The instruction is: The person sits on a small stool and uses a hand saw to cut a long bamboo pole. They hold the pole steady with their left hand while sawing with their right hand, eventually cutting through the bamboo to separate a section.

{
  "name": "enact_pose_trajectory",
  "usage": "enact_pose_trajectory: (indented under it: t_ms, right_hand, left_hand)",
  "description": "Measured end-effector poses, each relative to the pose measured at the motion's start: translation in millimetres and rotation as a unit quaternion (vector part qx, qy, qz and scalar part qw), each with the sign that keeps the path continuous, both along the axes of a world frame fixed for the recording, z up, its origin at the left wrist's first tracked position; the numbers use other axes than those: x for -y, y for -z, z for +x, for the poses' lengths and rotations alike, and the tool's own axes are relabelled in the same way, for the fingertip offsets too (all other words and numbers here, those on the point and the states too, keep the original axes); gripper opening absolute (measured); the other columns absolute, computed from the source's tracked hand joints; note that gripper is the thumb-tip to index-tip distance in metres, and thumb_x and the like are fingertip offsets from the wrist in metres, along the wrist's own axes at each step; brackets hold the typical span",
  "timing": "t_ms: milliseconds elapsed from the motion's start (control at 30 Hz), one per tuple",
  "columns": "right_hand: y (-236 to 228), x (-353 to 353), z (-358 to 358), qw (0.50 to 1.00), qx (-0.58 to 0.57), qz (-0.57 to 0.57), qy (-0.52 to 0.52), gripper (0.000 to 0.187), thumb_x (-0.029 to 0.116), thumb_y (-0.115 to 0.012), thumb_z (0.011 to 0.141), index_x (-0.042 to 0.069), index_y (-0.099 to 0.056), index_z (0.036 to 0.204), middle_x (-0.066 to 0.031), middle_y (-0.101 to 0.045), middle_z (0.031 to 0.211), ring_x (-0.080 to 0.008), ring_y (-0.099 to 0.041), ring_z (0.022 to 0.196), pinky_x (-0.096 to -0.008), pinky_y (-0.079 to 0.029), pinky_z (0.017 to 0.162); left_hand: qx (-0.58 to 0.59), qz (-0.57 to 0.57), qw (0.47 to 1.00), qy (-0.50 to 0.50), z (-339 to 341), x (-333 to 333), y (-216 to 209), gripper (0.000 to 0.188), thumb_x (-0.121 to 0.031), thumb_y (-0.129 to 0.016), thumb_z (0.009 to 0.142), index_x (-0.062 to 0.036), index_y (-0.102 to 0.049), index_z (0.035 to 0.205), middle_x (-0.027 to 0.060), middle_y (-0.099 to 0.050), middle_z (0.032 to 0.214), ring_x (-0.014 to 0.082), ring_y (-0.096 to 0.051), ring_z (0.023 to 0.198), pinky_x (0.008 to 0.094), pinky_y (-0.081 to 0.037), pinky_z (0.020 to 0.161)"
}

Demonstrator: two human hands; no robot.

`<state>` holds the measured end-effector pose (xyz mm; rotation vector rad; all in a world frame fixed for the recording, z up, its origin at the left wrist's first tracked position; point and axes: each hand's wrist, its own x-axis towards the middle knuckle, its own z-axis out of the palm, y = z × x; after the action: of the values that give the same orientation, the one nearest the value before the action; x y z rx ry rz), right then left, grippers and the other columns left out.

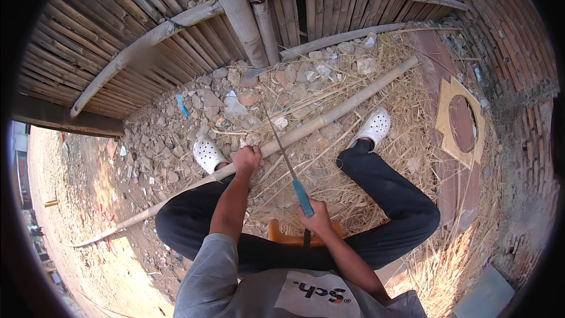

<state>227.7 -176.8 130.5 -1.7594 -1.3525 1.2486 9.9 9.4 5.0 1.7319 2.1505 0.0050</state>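
Observation:
A long bamboo pole (332, 116) lies slantwise in front of me, from the lower left up to the far right, passing by my left shin. My left hand (247, 160) is closed around it just right of that leg. My right hand (315, 217) grips the teal handle (302, 198) of a handsaw. Its narrow blade (282, 147) is seen nearly edge-on and crosses the pole to the right of my left hand. Whether the blade touches the bamboo or has cut into it, I cannot tell; its teeth are too small to make out.
I sit on an orange stool (276, 231), white clogs (376, 125) apart. Rubble (206, 103) and straw (412, 165) cover the ground. A bamboo-slat wall (176, 41) rises ahead, a brick wall (518, 65) on the right. A tan board with an oval hole (444, 112) lies near the bricks.

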Motion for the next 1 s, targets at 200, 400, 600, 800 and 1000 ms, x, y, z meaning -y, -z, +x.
enact_pose_trajectory:
  t_ms: [200, 400, 600, 800, 1000]
  right_hand:
    - [-65.4, 94.7, 31.9, 0.998, -0.054, 0.024, 0.010, 0.013, 0.011, -0.065, 0.082, 0.002, -0.061, 0.074, -0.0043, -0.054, 0.056, -0.0080, -0.053, 0.052, -0.0283, -0.046, 0.053]
    - [7.4, 4.6, 5.3, 1.000, -0.005, 0.005, -0.013, 0.015, 0.011, -0.066, 0.081, 0.001, -0.060, 0.071, -0.0062, -0.057, 0.056, -0.0104, -0.054, 0.050, -0.0283, -0.045, 0.051]
    - [-60.2, 83.6, 27.8, 1.000, -0.017, 0.013, 0.002, 0.008, 0.010, -0.066, 0.078, 0.002, -0.066, 0.080, -0.0121, -0.063, 0.063, -0.0206, -0.067, 0.059, -0.0319, -0.052, 0.058]
    - [20.1, 16.7, 5.0, 1.000, -0.003, 0.014, -0.001, 0.013, 0.014, -0.066, 0.079, 0.002, -0.062, 0.075, -0.0136, -0.060, 0.060, -0.0261, -0.063, 0.054, -0.0354, -0.049, 0.054]
    - [-25.8, 48.7, 11.7, 0.999, -0.040, 0.025, 0.016, 0.014, 0.011, -0.066, 0.079, 0.000, -0.061, 0.071, -0.0070, -0.054, 0.053, -0.0107, -0.054, 0.050, -0.0289, -0.045, 0.051]
  left_hand:
    - [0.001, 0.006, 1.000, 0.015, -5.8, 2.2, 3.0, 0.053, -0.041, -0.041, 0.091, 0.0007, -0.071, 0.080, 0.0243, -0.069, 0.082, 0.0406, -0.068, 0.080, 0.0477, -0.053, 0.078]
    - [0.009, -0.008, 1.000, 0.013, -3.7, -3.2, 3.7, 0.053, -0.042, -0.042, 0.091, 0.0009, -0.072, 0.080, 0.0241, -0.069, 0.083, 0.0408, -0.068, 0.079, 0.0480, -0.054, 0.076]
    - [0.005, 0.005, 1.000, 0.008, -8.0, -5.5, 6.6, 0.052, -0.042, -0.043, 0.090, -0.0007, -0.072, 0.080, 0.0244, -0.069, 0.083, 0.0399, -0.068, 0.080, 0.0478, -0.054, 0.076]
    - [0.013, 0.003, 1.000, 0.017, -2.9, -0.8, 8.2, 0.052, -0.043, -0.043, 0.090, -0.0005, -0.072, 0.082, 0.0236, -0.069, 0.085, 0.0395, -0.068, 0.081, 0.0478, -0.054, 0.077]
    - [0.011, -0.027, 0.999, -0.021, -8.0, -5.5, -0.7, 0.053, -0.044, -0.042, 0.090, -0.0006, -0.072, 0.085, 0.0242, -0.069, 0.089, 0.0397, -0.068, 0.085, 0.0479, -0.053, 0.081]
